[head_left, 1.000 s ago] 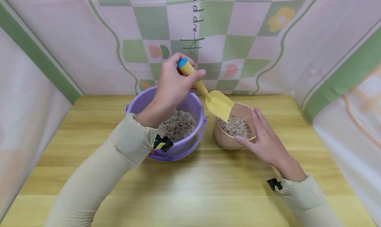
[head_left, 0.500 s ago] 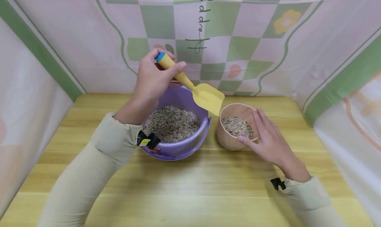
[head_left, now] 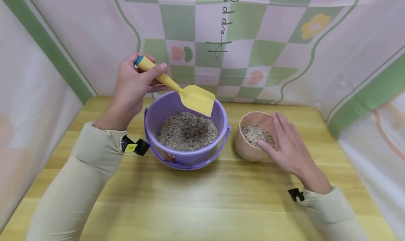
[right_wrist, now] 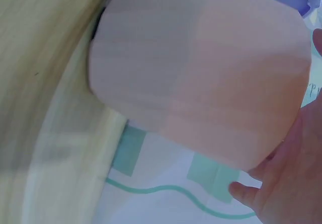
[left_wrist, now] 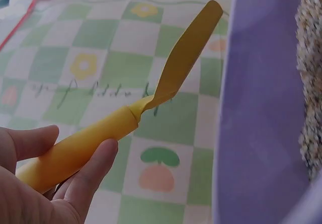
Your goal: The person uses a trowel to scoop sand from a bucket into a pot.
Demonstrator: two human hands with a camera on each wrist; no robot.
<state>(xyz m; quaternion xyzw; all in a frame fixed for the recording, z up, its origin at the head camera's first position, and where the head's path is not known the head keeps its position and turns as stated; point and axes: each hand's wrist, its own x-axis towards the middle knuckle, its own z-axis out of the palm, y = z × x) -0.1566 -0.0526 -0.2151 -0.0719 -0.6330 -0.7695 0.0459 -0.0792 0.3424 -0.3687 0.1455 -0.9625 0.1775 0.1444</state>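
My left hand [head_left: 131,84] grips the handle of a yellow toy shovel [head_left: 197,99], whose blue end cap shows above the fist. The shovel blade hangs over a purple bucket [head_left: 186,160] holding small mixed-colour gravel [head_left: 177,130]; a dark hollow shows in the gravel. In the left wrist view, thumb and fingers wrap the yellow handle [left_wrist: 85,148], blade seen edge-on. My right hand [head_left: 289,148] holds the rim of a peach faceted flowerpot [head_left: 250,153], thumb on the near side and fingers on the right side. Gravel [head_left: 257,135] partly fills the pot.
Bucket and pot stand side by side on a wooden table [head_left: 190,206], a small gap between them. The bucket's handle [head_left: 209,161] hangs down in front. A checked cloth backdrop [head_left: 243,30] rises behind the table, with pale cloth at both sides.
My left hand has carried the shovel left, from over the flowerpot to over the bucket, uncovering the gravel there. My right hand has stayed at the pot's rim. The head view has shifted slightly.
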